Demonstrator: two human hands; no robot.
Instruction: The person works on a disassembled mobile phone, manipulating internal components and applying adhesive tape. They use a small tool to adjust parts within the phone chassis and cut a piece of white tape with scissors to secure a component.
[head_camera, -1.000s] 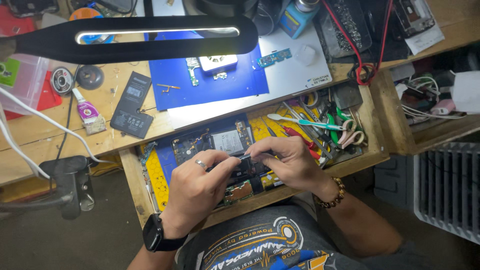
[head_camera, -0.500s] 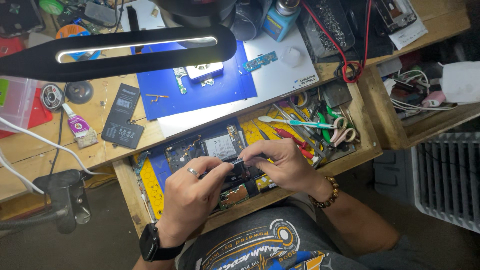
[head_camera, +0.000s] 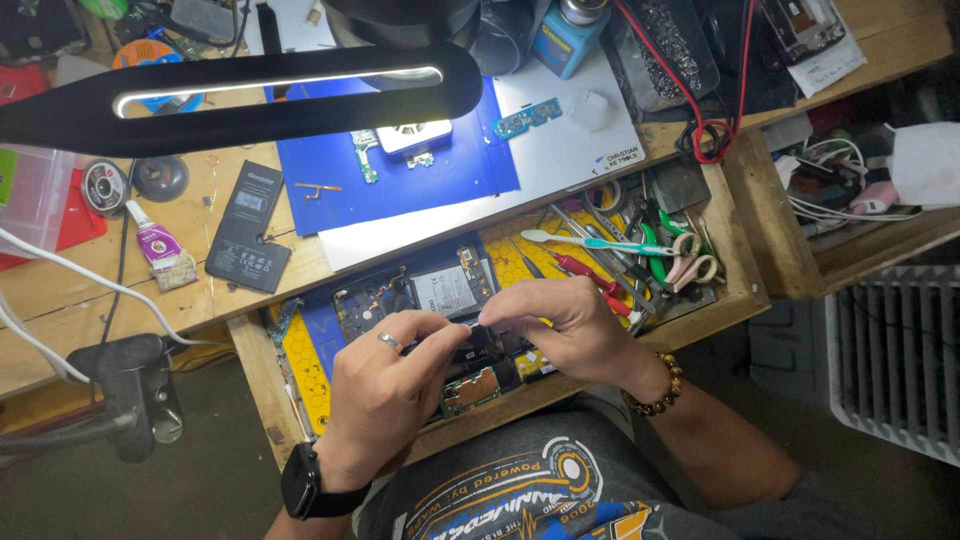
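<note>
Over the open drawer (head_camera: 745, 270), an opened phone (head_camera: 420, 295) was laid on a yellow mat (head_camera: 300, 370), under both hands. A small thin part (head_camera: 463, 324) was pinched between the fingertips of the left hand (head_camera: 385, 395) and the right hand (head_camera: 565, 325), both closed around it. Just right of them, a toothbrush (head_camera: 590, 242) and pliers were lain in the drawer. Further up, on the tabletop (head_camera: 60, 330), a blue mat (head_camera: 400, 170) and a black battery (head_camera: 250, 227) were seen.

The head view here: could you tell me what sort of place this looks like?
Most likely a phone repair bench: an opened phone under both hands, a loose battery on the wooden bench, and a drawer of hand tools.
</note>
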